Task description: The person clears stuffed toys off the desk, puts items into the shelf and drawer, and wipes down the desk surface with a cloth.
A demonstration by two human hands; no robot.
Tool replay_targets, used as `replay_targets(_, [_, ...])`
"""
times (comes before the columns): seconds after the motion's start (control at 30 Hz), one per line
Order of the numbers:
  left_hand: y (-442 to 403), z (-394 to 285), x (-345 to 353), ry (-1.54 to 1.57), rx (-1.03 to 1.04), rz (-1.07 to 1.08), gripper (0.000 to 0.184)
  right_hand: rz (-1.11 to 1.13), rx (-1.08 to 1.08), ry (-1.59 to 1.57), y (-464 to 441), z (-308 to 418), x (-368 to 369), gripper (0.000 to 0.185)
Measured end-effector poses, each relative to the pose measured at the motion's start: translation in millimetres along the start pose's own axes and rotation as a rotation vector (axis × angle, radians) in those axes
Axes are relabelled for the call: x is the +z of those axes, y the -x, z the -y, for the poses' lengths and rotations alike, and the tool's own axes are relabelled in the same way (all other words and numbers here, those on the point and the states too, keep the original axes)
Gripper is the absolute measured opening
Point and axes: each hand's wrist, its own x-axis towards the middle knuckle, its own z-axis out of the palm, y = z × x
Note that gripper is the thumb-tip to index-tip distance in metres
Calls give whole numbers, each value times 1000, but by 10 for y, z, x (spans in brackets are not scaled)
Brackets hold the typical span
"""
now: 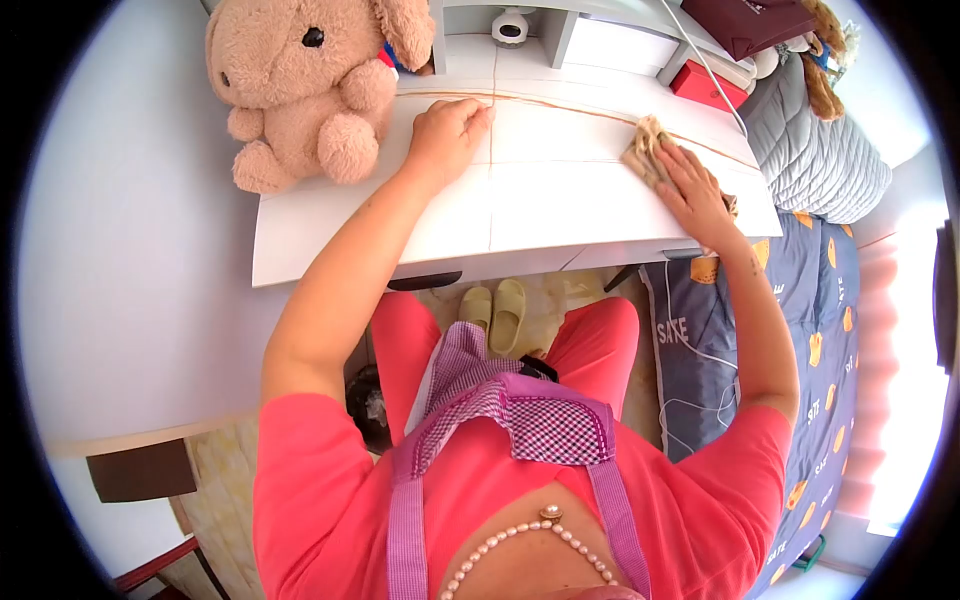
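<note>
My left hand (448, 145) rests on the white desk top (570, 200), its fingers curled into a loose fist. Nothing shows sticking out of it, and its palm side is hidden. Over at the right part of the desk, my right hand (692, 195) presses down on a crumpled beige-brown cloth (645, 155). Its fingers are close together and lie over the cloth, which pokes out ahead of the fingertips and beside the wrist. Part of the cloth is hidden under the hand.
A plush toy (320, 90) sits at the desk's left end. Behind stand a grey shelf unit (555, 35), a small white camera (510, 28) and a red box (705, 85). A white cable (705, 60) hangs at the right, near a patterned bed (800, 330).
</note>
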Motion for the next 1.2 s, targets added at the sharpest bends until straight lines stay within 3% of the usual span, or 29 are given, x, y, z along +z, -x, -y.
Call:
replay_targets(0.2, [-26, 20, 1, 25, -11, 17, 32, -111, 264, 114, -685, -286, 302, 50])
replay_targets(0.37, [-46, 101, 55, 150, -49, -10, 31, -120, 459, 213, -1338, 5, 466, 43])
replay_targets(0.5, [-61, 144, 50, 219, -53, 6, 31, -88, 268, 121, -1513, 405, 489, 42])
replay_targets(0.57, [-61, 116, 20, 226, -63, 40, 31, -96, 62, 13, -1399, 697, 387, 43])
replay_targets(0.67, [-24, 30, -52, 216, -104, 106, 29, -304, -188, -143, -1236, 738, 438, 42])
replay_targets(0.77, [-12, 72, -43, 199, -68, 85, 29, -292, -179, -231, -1264, 455, 426, 40])
replay_targets(0.8, [-8, 103, -17, 194, -31, 51, 28, -297, -69, -210, -1279, 333, 420, 40])
replay_targets(0.83, [-13, 121, 1, 189, 7, 15, 28, -334, 56, -431, -1312, 169, 440, 38])
replay_targets(0.9, [-20, 112, 12, 205, -13, 8, 27, -663, 275, -565, -1402, -28, 505, 37])
replay_targets(0.97, [-28, 100, 29, 175, -22, -8, 25, -863, 379, -764, -1387, -47, 402, 36])
replay_targets(1.0, [-38, 85, 36, 137, -15, -17, 25, -946, 367, -705, -1536, -436, 623, 43])
replay_targets(1.1, [-43, 59, 24, 110, -7, -19, 24, -965, 658, -586, -1600, -206, 407, 52])
replay_targets(1.13, [-45, 52, 18, 115, -4, -17, 23, -949, 634, -664, -1679, -298, 451, 64])
replay_targets(1.2, [-39, 34, 20, 137, -34, -23, 23, -884, 709, -636, -1936, -287, 498, 68])
